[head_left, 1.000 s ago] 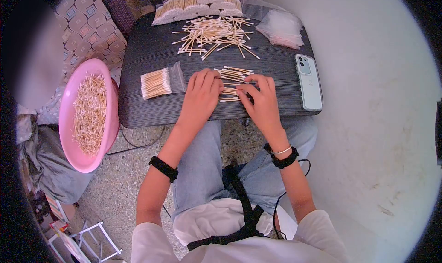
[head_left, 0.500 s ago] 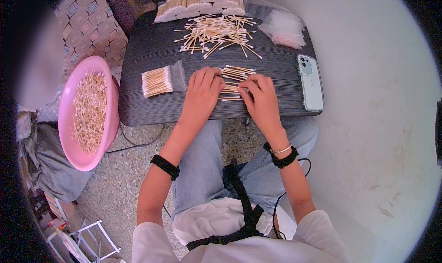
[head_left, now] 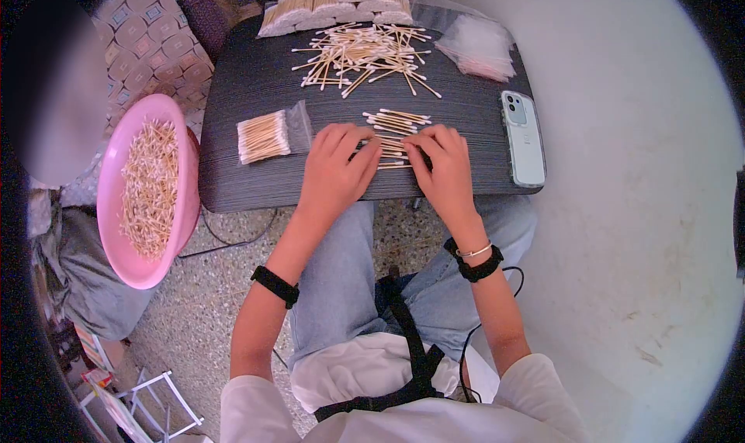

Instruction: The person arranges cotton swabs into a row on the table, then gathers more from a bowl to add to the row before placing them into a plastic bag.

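Between my hands lies a small row of cotton swabs (head_left: 391, 147), wooden sticks with white tips, roughly parallel on the dark table (head_left: 256, 187). My left hand (head_left: 338, 164) has its curled fingers and thumb at the left ends of the swabs. At the right ends, my right hand (head_left: 442, 164) closes thumb and fingertips on the tips. More swabs (head_left: 396, 120) lie just beyond the fingertips. To the left rests a clear bag packed with swabs (head_left: 264, 137), its flap toward my left hand. A loose heap of swabs (head_left: 361, 55) spreads farther back.
Several filled swab bags (head_left: 334, 7) are stacked at the back edge. Clear plastic bags (head_left: 479, 47) lie back right, and a phone (head_left: 523, 139) near the right edge. A pink basin (head_left: 185, 210) full of swabs stands left of the table. A pale wall (head_left: 636, 210) borders the right.
My left hand has shifted slightly left and toward me, showing more of the swabs' left ends. My right hand stays nearly in place at their right ends.
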The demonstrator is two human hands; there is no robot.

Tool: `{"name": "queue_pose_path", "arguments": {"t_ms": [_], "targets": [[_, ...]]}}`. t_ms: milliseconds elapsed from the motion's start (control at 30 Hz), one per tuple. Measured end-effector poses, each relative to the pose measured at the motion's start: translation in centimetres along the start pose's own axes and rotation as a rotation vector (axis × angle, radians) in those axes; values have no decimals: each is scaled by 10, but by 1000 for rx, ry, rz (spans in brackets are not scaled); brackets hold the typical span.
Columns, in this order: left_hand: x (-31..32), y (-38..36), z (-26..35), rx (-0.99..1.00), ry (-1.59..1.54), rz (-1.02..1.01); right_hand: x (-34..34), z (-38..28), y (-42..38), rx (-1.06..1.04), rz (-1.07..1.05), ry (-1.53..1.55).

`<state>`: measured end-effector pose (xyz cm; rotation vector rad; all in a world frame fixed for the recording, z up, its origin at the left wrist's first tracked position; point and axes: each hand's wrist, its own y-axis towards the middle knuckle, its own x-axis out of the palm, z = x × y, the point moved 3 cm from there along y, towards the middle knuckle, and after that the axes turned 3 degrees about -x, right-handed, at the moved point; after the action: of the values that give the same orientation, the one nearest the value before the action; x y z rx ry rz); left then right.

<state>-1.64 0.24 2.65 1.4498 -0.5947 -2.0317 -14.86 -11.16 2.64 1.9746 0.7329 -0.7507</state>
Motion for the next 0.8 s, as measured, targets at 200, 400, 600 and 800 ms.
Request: {"name": "queue_pose_path", "arguments": {"t_ms": [200, 400, 600, 800], "targets": [[-1, 1, 5, 37, -20, -22, -3, 8, 0, 21, 51, 14], [2, 1, 6, 85, 1, -97, -17, 12, -5, 42, 21, -33], [3, -2, 6, 87, 26, -139, -19, 15, -12, 40, 19, -64], [6, -3, 3, 12, -29, -124, -8, 10, -5, 77, 14, 104]]}}
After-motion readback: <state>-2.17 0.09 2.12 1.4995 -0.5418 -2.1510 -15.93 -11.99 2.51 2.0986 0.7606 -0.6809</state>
